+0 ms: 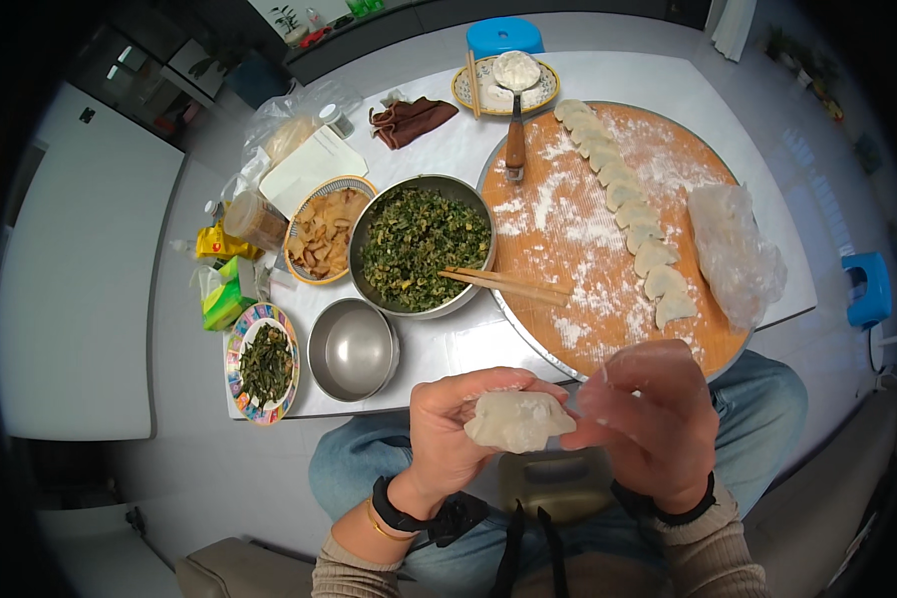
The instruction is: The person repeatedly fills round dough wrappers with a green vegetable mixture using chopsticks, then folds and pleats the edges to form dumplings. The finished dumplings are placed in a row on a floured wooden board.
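A floured dumpling (520, 423) rests in my left hand (448, 430), with its pleated edge facing down. My right hand (654, 418), slightly blurred, is beside the dumpling's right end with the fingers curled; whether it touches the dough I cannot tell. Beyond my hands lies a round wooden board (560, 247) dusted with flour. A row of several folded dumplings (622, 193) runs across it. Left of the board stands a metal bowl of chopped green filling (424, 243), with wooden chopsticks (504, 282) laid from the filling onto the board.
An empty metal bowl (352, 350), a plate of cooked greens (267, 366) and a bowl of brown slices (325, 233) stand left. A plastic bag (736, 250) lies on the board's right edge. A wooden-handled scoop (516, 142) reaches from the flour plate (463, 88). A brown cloth (413, 122) lies behind.
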### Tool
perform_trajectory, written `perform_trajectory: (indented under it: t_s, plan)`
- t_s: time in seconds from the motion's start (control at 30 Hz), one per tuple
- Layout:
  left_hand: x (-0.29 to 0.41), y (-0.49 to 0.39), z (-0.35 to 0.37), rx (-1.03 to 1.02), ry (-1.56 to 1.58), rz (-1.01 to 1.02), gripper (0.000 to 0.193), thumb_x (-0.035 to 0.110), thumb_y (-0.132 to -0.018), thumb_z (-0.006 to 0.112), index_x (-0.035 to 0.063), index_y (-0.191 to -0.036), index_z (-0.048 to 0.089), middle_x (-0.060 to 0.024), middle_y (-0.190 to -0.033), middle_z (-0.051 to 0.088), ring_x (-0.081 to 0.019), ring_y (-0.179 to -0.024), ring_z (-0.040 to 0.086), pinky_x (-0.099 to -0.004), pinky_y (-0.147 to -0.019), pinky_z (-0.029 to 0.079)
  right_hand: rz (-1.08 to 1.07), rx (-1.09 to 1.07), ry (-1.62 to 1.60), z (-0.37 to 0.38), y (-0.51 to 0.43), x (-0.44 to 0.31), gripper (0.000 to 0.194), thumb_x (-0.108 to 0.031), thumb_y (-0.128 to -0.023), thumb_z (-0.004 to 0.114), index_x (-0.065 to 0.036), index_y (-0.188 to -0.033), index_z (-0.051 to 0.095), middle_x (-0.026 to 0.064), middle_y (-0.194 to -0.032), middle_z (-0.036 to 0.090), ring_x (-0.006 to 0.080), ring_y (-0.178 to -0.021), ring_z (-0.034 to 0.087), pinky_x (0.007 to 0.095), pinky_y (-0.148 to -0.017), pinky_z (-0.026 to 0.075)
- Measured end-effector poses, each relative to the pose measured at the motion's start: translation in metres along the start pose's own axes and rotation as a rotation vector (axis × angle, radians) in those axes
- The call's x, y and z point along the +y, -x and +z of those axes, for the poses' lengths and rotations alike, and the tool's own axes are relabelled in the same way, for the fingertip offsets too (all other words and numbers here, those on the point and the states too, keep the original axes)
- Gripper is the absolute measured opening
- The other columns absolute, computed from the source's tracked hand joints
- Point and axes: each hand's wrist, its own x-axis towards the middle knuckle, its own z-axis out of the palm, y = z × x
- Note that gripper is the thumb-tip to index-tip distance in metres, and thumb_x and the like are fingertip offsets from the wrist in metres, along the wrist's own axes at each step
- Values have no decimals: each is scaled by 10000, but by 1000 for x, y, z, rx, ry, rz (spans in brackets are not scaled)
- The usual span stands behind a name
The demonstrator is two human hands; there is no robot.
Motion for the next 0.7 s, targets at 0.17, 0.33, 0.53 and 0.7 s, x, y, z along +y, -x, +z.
perform_trajectory:
  t_s: [0.17, 0.33, 0.53, 0.7]
  plan:
    - [1, 1, -1, -33, -66, -20, 361, -41, -811, 727, -30, -1162, 644, -262, -1058, 688, -335, -999, 689, -421, -879, 574, -77, -65, -85, -1, -2, 3, 334, -31, -712, 725, -30, -1046, 733, 80, -1051, 658, 216, -875, 631, 320, -727, 516]
    - [-1, 1, 1, -40, -79, -13, 332, -20, -828, 720, -28, -1152, 647, -261, -1036, 693, -351, -990, 691, -432, -873, 575, -72, -40, 71, 1, -1, -3, 278, -13, -579, 808, -145, -816, 752, -14, -912, 607, 183, -782, 597, 306, -665, 497]
    - [0, 0, 1, -39, -124, 4, 327, -14, -835, 717, -26, -1154, 647, -257, -1045, 693, -347, -992, 692, -430, -875, 574, -90, -53, 37, 1, -1, -2, 290, -25, -627, 787, -94, -905, 741, 21, -972, 630, 204, -808, 617, 316, -688, 514]
    - [0, -1, 0, -47, -116, -2, 325, -10, -840, 713, -24, -1157, 646, -252, -1053, 694, -343, -991, 693, -427, -870, 578, 96, 7, -75, -1, -1, -3, 352, -32, -696, 756, -9, -1047, 727, 74, -1038, 649, 218, -877, 641, 326, -740, 524]
